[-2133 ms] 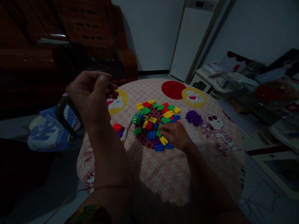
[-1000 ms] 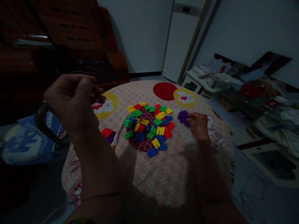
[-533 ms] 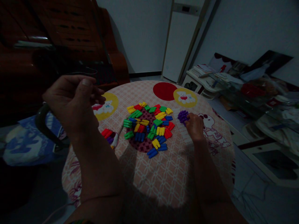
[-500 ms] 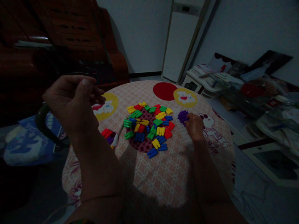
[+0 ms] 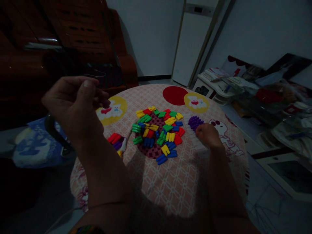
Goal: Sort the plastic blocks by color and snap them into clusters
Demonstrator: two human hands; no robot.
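Right hand sits between two and three o'clock on the round table, fingers curled in at the purple cluster at two; touching or gripping, I can't tell! Left hand hangs high at ten, loosely curled, nothing visible in it, fingers too hidden to call it closed. Danger now: one stray knuckle could scatter that purple bunch if those pieces aren't joined. Swing too wide toward the centre, and a sleepy wrist could knock the mixed blocks askew.
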